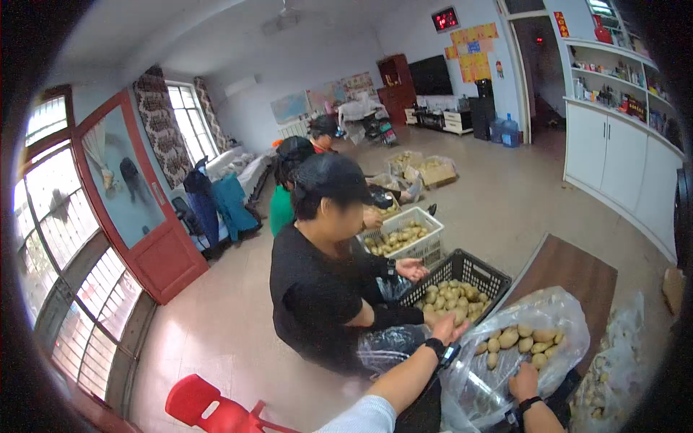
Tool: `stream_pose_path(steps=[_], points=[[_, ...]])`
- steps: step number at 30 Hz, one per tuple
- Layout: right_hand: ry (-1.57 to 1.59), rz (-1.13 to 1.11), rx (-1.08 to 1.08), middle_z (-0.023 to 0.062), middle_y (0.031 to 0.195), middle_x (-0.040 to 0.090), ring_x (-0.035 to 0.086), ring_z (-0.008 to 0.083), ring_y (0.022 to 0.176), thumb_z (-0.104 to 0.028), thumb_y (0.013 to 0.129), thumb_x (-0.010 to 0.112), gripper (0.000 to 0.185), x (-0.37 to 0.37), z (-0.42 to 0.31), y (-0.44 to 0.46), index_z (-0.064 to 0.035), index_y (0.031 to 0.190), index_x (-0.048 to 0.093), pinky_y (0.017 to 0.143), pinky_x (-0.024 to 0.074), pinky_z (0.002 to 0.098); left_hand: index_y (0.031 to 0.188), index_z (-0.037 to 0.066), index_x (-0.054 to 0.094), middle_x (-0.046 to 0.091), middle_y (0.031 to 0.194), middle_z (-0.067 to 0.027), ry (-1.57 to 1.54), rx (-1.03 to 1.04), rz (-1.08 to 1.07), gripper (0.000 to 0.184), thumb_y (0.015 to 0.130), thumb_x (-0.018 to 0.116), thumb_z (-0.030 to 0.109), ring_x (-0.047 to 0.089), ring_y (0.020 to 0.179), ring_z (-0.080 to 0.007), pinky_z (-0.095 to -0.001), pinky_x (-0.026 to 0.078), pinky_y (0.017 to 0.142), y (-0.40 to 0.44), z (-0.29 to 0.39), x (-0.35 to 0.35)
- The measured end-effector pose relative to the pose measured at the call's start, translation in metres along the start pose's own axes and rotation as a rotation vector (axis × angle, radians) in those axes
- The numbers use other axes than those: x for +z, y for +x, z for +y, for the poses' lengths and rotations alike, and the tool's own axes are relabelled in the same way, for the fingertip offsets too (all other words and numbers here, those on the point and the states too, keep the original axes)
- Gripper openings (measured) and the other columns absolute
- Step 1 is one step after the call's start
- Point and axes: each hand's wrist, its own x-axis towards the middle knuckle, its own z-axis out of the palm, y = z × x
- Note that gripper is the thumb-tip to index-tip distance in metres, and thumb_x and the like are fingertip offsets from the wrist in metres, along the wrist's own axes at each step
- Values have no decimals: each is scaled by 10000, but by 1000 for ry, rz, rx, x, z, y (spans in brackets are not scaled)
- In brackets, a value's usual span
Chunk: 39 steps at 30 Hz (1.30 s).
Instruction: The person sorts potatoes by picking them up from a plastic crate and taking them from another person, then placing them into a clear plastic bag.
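Note:
My left hand [449,330], with a dark band on its wrist, reaches to the near edge of a black plastic crate [498,274] full of potatoes [455,294]. Its fingers are closed around a potato [460,315]. My right hand [523,382] is inside a clear plastic bag [469,393], just below several loose potatoes [538,348]. Those fingers are curled, and what they hold, if anything, is hidden. Beside the crate, a co-worker's open hand [411,269] hovers over its far left rim.
A seated co-worker in black [317,296] is close on my left. Behind the black crate stands a white crate [426,245] of potatoes. A brown board [559,278] and another plastic bag [613,361] lie to the right. A red chair [206,408] stands at lower left.

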Motion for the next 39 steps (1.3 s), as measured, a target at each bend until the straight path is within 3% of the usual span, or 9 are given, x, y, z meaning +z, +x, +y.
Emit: stream_pose_path(steps=[1, 3, 7, 10, 11, 16, 27, 29, 39], points=[[-52, 25, 5, 212, 971, 542, 514, 399, 940, -117, 637, 673, 370, 4, -1, -1, -1, 960, 536, 843, 413, 466, 1130, -20, 475, 551, 1067, -154, -7, -8, 11, 314, 934, 495, 225, 603, 903, -302, -415, 570, 774, 1, 2, -5], [-113, 18, -7, 214, 984, 534, 511, 396, 940, -107, 634, 671, 371, 6, -3, -5, -1, 959, 526, 844, 417, 462, 1106, -39, 517, 584, 1059, -168, 1661, 663, 26, 292, 923, 474, 185, 605, 893, -294, -397, 542, 810, 0, 10, -16], [-147, -26, 30, 213, 1061, 534, 502, 386, 1006, -113, 693, 661, 415, -2, -13, -6, 17, 1059, 515, 917, 371, 458, 1008, -67, 564, 631, 981, -185, 331, 253, 105, 287, 906, 457, 180, 606, 847, -276, -404, 492, 811, -23, 16, 18], [-231, -152, 92, 206, 1106, 521, 500, 380, 1037, -135, 725, 642, 414, -6, -21, -6, 17, 1086, 507, 937, 362, 458, 1020, -78, 542, 597, 1032, -196, 1047, 395, 56, 285, 921, 426, 163, 615, 865, -297, -399, 539, 742, -38, 33, 22], [-234, -159, 92, 206, 1106, 521, 500, 380, 1037, -135, 725, 642, 414, -2, -18, -7, 17, 1086, 507, 937, 362, 458, 1007, -78, 529, 573, 1034, -201, 210, 250, 30, 257, 926, 409, 134, 615, 871, -307, -386, 563, 708, -21, 22, 16], [-430, -15, -81, 192, 1017, 534, 586, 373, 809, -72, 774, 558, 285, 8, -10, -8, -3, 1047, 510, 700, 480, 451, 995, -64, 526, 573, 1006, -191, 233, 254, 88, 220, 920, 416, 111, 614, 895, -320, -411, 562, 736, -14, 25, 12], [-173, -206, 40, 250, 1030, 534, 608, 410, 826, -46, 777, 546, 221, 27, 3, -3, 22, 987, 527, 719, 508, 471, 1151, -33, 441, 519, 1116, -180, 572, 357, 84, 264, 911, 437, 77, 580, 995, -357, -450, 538, 833, -7, 26, 6], [-137, -175, -24, 255, 1000, 531, 602, 412, 798, -36, 782, 538, 182, 23, -1, -3, 26, 954, 536, 694, 510, 465, 1161, -4, 428, 502, 1120, -154, 60, 158, 90, 273, 904, 469, 77, 574, 999, -334, -444, 533, 845, 3, 26, 4], [68, -169, 94, 243, 960, 548, 549, 430, 924, -67, 768, 560, 195, 14, -15, 0, 15, 944, 548, 802, 462, 482, 1172, 57, 433, 487, 1079, -105, 225, 104, -46, 290, 899, 524, 94, 567, 983, -300, -438, 527, 849, -8, 16, 15]])
